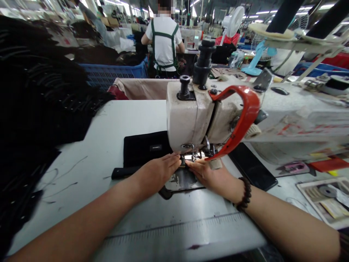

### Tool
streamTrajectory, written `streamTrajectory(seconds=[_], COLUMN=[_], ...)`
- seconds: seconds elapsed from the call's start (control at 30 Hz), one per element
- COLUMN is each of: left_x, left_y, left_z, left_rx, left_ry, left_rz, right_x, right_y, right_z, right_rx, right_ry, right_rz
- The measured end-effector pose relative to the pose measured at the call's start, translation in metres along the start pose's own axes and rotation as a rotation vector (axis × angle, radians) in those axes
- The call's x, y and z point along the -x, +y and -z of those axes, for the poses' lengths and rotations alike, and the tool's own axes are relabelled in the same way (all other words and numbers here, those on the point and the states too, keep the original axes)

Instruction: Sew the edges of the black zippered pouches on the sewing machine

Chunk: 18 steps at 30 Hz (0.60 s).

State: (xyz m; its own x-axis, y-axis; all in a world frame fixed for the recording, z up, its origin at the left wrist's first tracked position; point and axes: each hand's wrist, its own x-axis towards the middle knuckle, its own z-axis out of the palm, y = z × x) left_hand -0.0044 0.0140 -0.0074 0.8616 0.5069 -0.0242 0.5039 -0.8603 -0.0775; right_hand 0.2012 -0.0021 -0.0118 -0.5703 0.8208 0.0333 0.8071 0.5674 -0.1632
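My left hand (pixel 159 171) lies with its fingers stretched out flat and close together on a folded black fabric piece (pixel 139 147), just left of the needle area. A small pale label shows on that fabric, and a narrow black strip (pixel 122 173) of it runs toward the presser foot (pixel 193 157). From the other side my right hand (pixel 215 176) reaches in with fingers extended, their tips near the foot on the metal plate (pixel 185 180). The machine's red curved guard (pixel 245 109) covers part of that hand. The white sewing machine (pixel 185 112) stands above both hands.
A large black garment pile (pixel 40 91) rises at the left. Right of the machine head lie a dark phone-like slab (pixel 253 165), pink-handled snippers (pixel 296 167) and a small parts tray (pixel 324 200). Beyond are a blue crate (pixel 117 74) and a person in a white shirt (pixel 165 40).
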Motion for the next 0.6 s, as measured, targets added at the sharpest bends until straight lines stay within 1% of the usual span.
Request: streamTrajectory(seconds=[0.27,0.47,0.6], left_x=[-0.0025,-0.0036,-0.0039], left_y=[-0.0037,-0.0022,0.0001], left_z=[-0.0032,0.0039,0.0058], left_rx=[-0.020,-0.058,-0.075], left_ry=[0.057,0.032,0.007], left_rz=[-0.031,-0.054,-0.060], right_x=[-0.0021,-0.0001,0.0009], right_y=[0.0028,0.0046,0.0048], right_z=[-0.0027,-0.0059,-0.0042], right_rx=[-0.012,-0.017,-0.031], right_ry=[0.014,0.076,0.076], right_rz=[0.020,0.026,0.014])
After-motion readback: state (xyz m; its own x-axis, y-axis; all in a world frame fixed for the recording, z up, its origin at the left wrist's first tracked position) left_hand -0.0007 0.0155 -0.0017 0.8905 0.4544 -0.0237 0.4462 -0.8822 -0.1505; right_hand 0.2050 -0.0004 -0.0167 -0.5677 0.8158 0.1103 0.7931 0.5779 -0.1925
